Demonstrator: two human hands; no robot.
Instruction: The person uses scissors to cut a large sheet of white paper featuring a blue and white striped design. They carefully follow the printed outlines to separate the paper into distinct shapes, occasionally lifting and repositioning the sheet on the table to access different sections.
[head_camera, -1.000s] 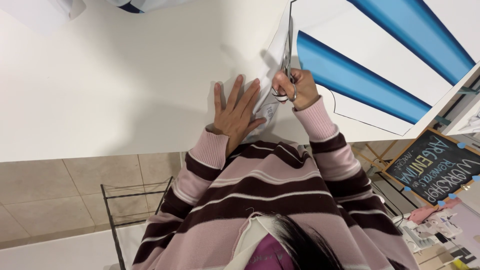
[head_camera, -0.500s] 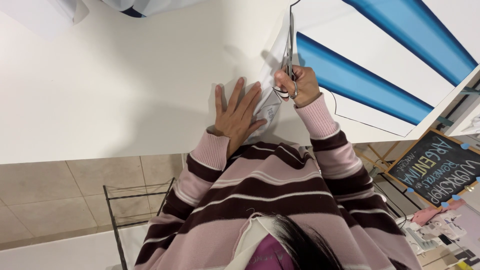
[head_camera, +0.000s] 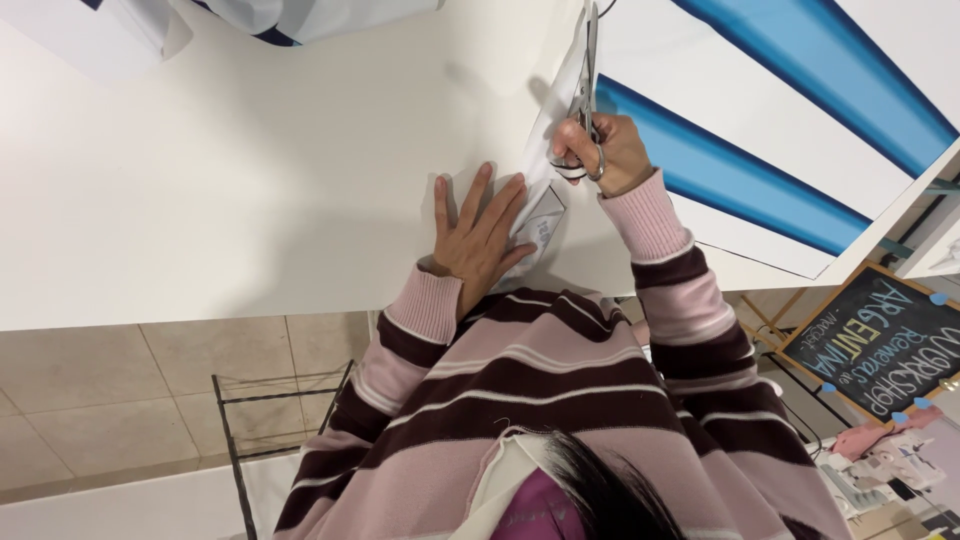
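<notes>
On white fabric (head_camera: 300, 180), right hand (head_camera: 600, 152) clamped on scissors (head_camera: 585, 80), blades pointing away, left hand (head_camera: 485, 235) flat, fingers spread

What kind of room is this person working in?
Probably a craft or sewing workshop. The right hand works metal scissors along white fabric with blue stripes on a wide white cutting table, the left hand pressing it flat. A black chalkboard sign stands nearby.

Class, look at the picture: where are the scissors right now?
In the head view, upper centre-right: the scissors are in the right hand, blades along the white fabric edge, beside the blue stripe.
</notes>
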